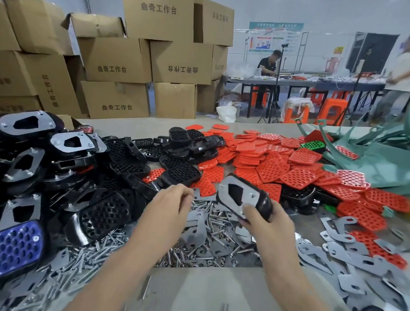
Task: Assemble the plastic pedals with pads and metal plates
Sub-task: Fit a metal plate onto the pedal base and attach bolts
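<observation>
Your right hand (265,220) grips the black pedal (265,204) at its near end, metal plate (247,190) facing up. Your left hand (171,201) is curled just left of it; whether it pinches anything is unclear.
</observation>
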`<state>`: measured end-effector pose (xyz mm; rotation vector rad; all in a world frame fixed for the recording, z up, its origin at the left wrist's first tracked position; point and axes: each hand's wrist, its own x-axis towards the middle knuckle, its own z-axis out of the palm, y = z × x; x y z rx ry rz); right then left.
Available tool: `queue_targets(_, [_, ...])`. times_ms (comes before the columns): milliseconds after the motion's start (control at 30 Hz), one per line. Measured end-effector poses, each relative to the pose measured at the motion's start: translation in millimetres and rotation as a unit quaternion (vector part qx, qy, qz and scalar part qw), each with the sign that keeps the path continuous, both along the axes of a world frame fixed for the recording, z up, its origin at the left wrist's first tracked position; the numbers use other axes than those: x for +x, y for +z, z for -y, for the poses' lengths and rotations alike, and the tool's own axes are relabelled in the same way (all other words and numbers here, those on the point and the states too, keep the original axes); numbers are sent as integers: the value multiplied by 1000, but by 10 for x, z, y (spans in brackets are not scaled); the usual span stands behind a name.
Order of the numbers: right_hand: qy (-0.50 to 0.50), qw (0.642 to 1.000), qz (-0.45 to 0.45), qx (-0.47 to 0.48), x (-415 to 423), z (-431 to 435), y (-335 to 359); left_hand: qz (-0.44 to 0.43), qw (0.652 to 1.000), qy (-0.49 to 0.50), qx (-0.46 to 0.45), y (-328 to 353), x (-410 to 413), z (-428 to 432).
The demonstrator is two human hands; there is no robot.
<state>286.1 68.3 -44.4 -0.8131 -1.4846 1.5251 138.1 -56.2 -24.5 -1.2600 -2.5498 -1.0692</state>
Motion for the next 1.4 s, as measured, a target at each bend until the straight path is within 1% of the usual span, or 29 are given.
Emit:
queue_targets(67, [32, 986, -103, -127, 9, -59, 12, -14, 995, 0, -99, 29, -108, -37])
queue_targets(133, [48, 963, -170, -205, 15, -105, 22, -22, 985, -27, -170, 50, -146, -97])
queue_targets(233, [63, 931, -229, -277, 21, -147, 44, -39, 976, -62, -203, 62, -162, -203])
queue_targets(333, [71, 914, -256, -307, 15, -163, 44, -44, 971, -86, -220, 55, -175, -329])
queue_targets(433, [79, 907, -279, -305, 9, -176, 25, -71, 962, -106, -241, 42, -170, -440])
queue_targets(567, [84, 895, -311, -310, 33, -205, 39, -70, 960, -114, -248, 91, -189, -422])
queue_targets(633, [105, 888, -314, -320, 63, -207, 30, -71, 965, -112, -226, 152, -198, -304])
queue_targets(733, [147, 889, -296, -318, 89, -171, 20, -58, 973, -124, -184, 218, -204, 44])
queue_targets(800, [160, 888, -289, -320, 87, -142, 33, -22, 968, -149, -199, 236, -184, 329])
queue_targets(867, [171, 888, -279, -323, 80, -116, 54, -18, 951, -174, -254, 217, -162, 566])
queue_targets(967, [180, 889, -255, -334, 66, -82, 58, -49, 930, -188, -312, 165, -128, 770])
queue_targets(1100, [188, 895, -232, -331, 65, -58, 56, -82, 920, -188, -334, 154, -75, 842])
queue_targets(1200, [198, 897, -226, -325, 72, -61, 45, -113, 915, -181, -344, 151, -57, 766])
queue_targets(1300, [203, 896, -223, -326, 63, -67, 30, -183, 903, -167, -352, 94, -48, 682])
queue_targets(1400, [202, 899, -217, -323, 45, -67, 27, -234, 905, -155, -319, 26, -33, 624])
